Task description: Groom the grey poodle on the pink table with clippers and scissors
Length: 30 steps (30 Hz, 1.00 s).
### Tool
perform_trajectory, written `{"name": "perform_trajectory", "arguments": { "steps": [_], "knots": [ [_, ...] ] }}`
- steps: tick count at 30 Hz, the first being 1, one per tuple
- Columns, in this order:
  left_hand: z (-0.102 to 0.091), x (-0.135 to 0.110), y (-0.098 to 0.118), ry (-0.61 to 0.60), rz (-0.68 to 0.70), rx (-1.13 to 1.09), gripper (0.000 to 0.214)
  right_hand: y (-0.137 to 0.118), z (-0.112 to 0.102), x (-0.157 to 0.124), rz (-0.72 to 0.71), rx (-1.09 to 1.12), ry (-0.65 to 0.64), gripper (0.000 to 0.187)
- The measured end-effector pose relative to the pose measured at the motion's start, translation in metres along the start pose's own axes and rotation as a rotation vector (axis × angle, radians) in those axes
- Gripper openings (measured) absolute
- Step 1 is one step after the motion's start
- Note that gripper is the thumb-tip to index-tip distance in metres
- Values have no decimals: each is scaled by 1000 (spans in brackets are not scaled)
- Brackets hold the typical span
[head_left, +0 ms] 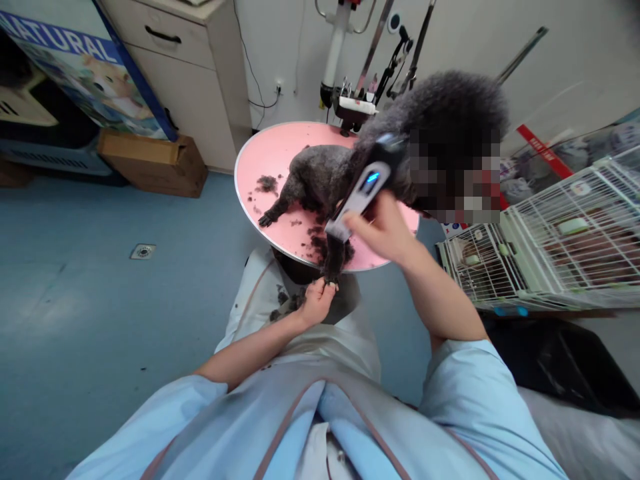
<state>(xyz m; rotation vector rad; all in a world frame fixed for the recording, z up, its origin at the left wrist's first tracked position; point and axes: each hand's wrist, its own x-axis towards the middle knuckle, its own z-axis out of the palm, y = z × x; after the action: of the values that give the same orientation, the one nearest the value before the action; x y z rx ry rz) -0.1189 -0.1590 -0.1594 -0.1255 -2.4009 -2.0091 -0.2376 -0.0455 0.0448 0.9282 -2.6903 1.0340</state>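
Dog (345, 159) shows a partly pixelated head (460, 100), left hand (319, 301) holding its paw (331, 276), right hand (384, 227) gripping blurred clippers (367, 188).

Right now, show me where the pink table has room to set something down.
The widest bare patch of the pink table is back left, between its edge, the dog and a fur tuft. A slimmer one separates the right hand from the near edge. Crowded: around the front leg, with clippings, clippers and left hand.

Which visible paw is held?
The paw in the left hand, at the table's near edge; the other paw rests untouched on the table.
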Motion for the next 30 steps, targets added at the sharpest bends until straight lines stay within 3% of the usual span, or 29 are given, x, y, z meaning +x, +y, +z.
{"name": "perform_trajectory", "arguments": {
  "steps": [2, 5, 8, 12, 15, 17, 20, 22, 30],
  "knots": [
    [2, -2, -7, -21, -16, -122, 40, 21, -15, 9, -97, 27, 265, 59],
    [5, -7, -13, -78, -56, -301, 48, 45, -24, 16, -171, 7, 394, 67],
    [5, -11, -13, -108, -102, -394, 53, 51, -13, 12, -158, 11, 331, 67],
    [1, -11, -8, -101, -152, -461, 58, 42, 8, 0, -151, 72, 152, 56],
    [-2, -11, -4, -98, -184, -496, 60, 41, 11, -3, -200, 115, 47, 50],
    [-3, -11, -4, -93, -195, -509, 60, 47, 5, -1, -245, 128, 129, 47],
    [-4, -12, -3, -91, -193, -520, 60, 60, -4, 6, -291, 123, 384, 47],
    [-4, -12, -4, -88, -189, -525, 60, 64, -5, 9, -295, 126, 414, 47],
    [-9, -18, -15, -74, -143, -443, 54, 42, 26, 8, -208, 169, 75, 46]
  ]
}}
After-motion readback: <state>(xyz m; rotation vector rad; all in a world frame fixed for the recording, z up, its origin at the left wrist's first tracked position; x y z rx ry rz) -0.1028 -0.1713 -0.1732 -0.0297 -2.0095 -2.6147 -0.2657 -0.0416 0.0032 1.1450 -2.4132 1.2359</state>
